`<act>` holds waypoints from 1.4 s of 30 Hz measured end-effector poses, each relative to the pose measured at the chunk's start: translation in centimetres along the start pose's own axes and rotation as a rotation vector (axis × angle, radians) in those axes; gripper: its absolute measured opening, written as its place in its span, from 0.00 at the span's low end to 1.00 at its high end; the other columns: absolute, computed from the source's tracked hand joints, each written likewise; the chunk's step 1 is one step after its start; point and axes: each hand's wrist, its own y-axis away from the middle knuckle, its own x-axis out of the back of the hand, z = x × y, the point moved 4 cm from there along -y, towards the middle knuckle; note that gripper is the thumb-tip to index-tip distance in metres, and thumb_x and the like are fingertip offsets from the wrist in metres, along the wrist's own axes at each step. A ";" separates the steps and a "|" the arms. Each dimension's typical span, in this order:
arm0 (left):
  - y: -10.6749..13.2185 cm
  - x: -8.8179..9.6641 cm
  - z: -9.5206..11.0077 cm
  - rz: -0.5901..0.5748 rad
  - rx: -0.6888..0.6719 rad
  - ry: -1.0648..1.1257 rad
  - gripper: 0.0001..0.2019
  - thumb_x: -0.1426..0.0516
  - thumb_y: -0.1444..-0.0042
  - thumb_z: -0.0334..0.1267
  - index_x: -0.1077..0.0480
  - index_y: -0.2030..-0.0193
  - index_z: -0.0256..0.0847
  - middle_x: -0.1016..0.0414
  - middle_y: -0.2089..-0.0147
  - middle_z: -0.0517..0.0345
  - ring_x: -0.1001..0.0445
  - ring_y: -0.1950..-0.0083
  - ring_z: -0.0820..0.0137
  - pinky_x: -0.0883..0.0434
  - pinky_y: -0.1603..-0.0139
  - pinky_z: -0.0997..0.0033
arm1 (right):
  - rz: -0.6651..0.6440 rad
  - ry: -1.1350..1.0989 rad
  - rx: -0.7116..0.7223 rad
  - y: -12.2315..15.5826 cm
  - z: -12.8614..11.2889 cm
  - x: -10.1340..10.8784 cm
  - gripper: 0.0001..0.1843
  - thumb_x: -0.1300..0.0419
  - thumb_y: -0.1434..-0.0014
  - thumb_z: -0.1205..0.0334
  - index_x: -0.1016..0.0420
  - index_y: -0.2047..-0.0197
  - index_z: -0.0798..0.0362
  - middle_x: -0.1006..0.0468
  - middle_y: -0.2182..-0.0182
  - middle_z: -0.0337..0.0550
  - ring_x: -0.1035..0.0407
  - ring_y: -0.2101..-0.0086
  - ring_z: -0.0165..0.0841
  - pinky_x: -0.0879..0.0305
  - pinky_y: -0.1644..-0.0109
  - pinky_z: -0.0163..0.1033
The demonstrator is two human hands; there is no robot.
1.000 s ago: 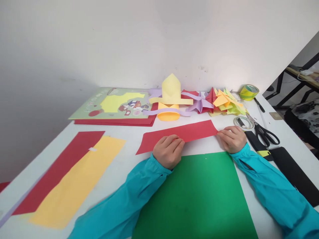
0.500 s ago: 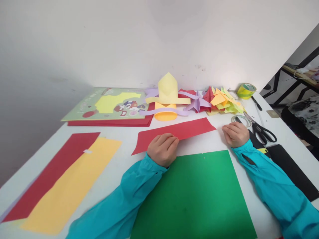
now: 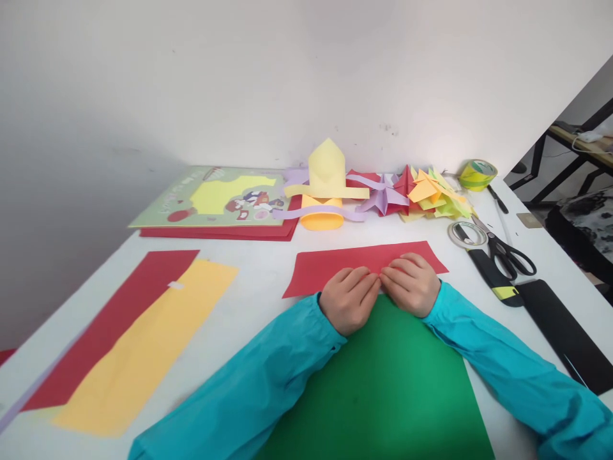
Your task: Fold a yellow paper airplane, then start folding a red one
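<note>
My left hand (image 3: 349, 299) is closed on the near edge of a red paper strip (image 3: 330, 263), around its middle. Close against it, my right hand (image 3: 410, 284) pinches the same edge, with the fingertips of both hands almost touching. The strip lies crosswise and its far corners curve a little. Whatever is between the fingertips is hidden. Under my wrists a large green sheet (image 3: 393, 383) lies on the white table (image 3: 268, 332).
Scissors (image 3: 510, 255), a tape roll (image 3: 467, 234) and a black cutter (image 3: 495, 278) lie at right. Folded paper stars (image 3: 426, 191) and a yellow paper rocket shape (image 3: 327, 169) stand behind. Dark red (image 3: 124, 313) and orange paper (image 3: 158, 348) lie left, before an illustrated pad (image 3: 167, 198).
My right hand has moved left from beside the tape roll to the red strip's near edge, meeting my left hand. The strip and my left hand have shifted slightly right.
</note>
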 end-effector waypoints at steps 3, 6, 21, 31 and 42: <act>0.0 0.0 0.1 0.002 -0.004 -0.006 0.07 0.46 0.43 0.25 0.27 0.65 0.33 0.21 0.66 0.50 0.25 0.64 0.63 0.28 0.68 0.64 | -0.008 0.010 0.025 0.1 -0.1 0.1 0.04 0.40 0.41 0.70 0.24 0.64 0.55 0.19 0.65 0.43 0.30 0.61 0.34 0.36 0.53 0.45; 0.2 0.1 -0.5 0.018 0.010 -0.028 0.05 0.45 0.44 0.25 0.27 0.66 0.33 0.21 0.67 0.51 0.25 0.64 0.63 0.28 0.68 0.63 | 0.003 0.041 0.000 0.3 0.3 0.2 0.05 0.41 0.41 0.70 0.24 0.64 0.54 0.19 0.65 0.41 0.30 0.62 0.34 0.37 0.53 0.46; 2.2 1.5 -5.3 0.070 0.062 -0.235 0.06 0.42 0.49 0.24 0.29 0.65 0.37 0.21 0.70 0.53 0.25 0.66 0.63 0.31 0.72 0.66 | 0.080 0.144 -0.166 2.7 5.4 1.2 0.10 0.42 0.43 0.71 0.23 0.61 0.49 0.18 0.66 0.39 0.30 0.64 0.35 0.40 0.59 0.44; 3.6 1.7 -7.3 0.094 0.100 -0.283 0.07 0.42 0.49 0.26 0.28 0.63 0.39 0.22 0.70 0.53 0.25 0.66 0.63 0.30 0.70 0.65 | 0.061 0.196 -0.200 3.2 6.1 1.1 0.12 0.43 0.43 0.70 0.22 0.60 0.48 0.18 0.66 0.39 0.30 0.65 0.34 0.40 0.61 0.43; 1.0 1.7 -2.8 0.069 0.038 -0.127 0.13 0.40 0.47 0.26 0.29 0.54 0.36 0.20 0.61 0.49 0.24 0.59 0.62 0.27 0.62 0.62 | 0.081 0.076 -0.127 1.4 3.3 0.8 0.09 0.40 0.42 0.71 0.23 0.60 0.49 0.18 0.65 0.40 0.30 0.62 0.35 0.39 0.58 0.44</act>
